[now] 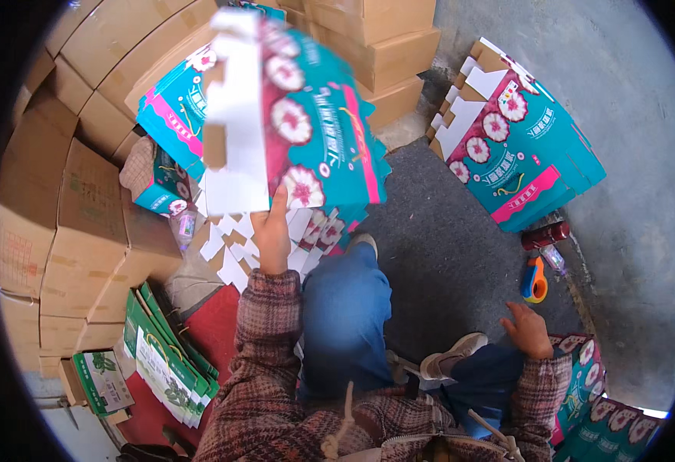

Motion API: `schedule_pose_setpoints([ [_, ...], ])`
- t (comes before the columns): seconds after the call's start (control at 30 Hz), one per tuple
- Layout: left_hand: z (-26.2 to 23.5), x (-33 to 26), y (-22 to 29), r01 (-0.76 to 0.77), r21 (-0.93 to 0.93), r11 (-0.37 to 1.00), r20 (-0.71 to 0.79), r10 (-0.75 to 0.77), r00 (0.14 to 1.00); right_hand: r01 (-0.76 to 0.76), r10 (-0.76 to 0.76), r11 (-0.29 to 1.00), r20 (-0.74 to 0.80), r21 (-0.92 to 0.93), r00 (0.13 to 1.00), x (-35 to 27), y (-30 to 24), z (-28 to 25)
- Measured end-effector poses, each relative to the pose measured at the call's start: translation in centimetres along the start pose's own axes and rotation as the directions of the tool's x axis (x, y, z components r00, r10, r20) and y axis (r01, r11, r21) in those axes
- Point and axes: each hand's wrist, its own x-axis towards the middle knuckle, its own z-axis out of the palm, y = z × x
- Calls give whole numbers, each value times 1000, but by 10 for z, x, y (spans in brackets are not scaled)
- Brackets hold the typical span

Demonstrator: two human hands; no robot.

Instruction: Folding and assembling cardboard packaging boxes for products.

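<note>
My left hand (271, 240) grips the lower edge of a teal and pink carton blank (330, 131), lifted up in front of me. The blank has white flaps on its left side, a row of round white flower prints and a small yellow cord handle. Motion blurs its top edge. Below it, several more flat carton blanks (233, 250) lie by my left leg, mostly hidden behind my hand and the raised one. My right hand (528, 331) hovers at the right, fingers apart and holding nothing, just beyond a printed teal and pink box (581, 369).
A stack of similar flat blanks (507, 146) lies at the right. Near it are a dark red flask (545, 236), a small plastic bottle (554, 260) and an orange and blue tape dispenser (535, 282). Brown cartons (83, 223) line the left; green bags (164, 362) stand below them.
</note>
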Motion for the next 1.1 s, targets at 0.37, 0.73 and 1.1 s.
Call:
schedule_pose_setpoints([
  [0.37,105,-73,134,-158,101,982,576,72,815,29,10,996,-454,80,891,-6,-13,-28],
  [0.73,153,-202,96,-339,-160,927,671,354,652,246,297,227,-308,942,904,-23,-13,-51],
  [1.1,118,-311,-1,-670,-180,720,747,544,384,183,280,-236,-113,954,953,-15,20,-8],
])
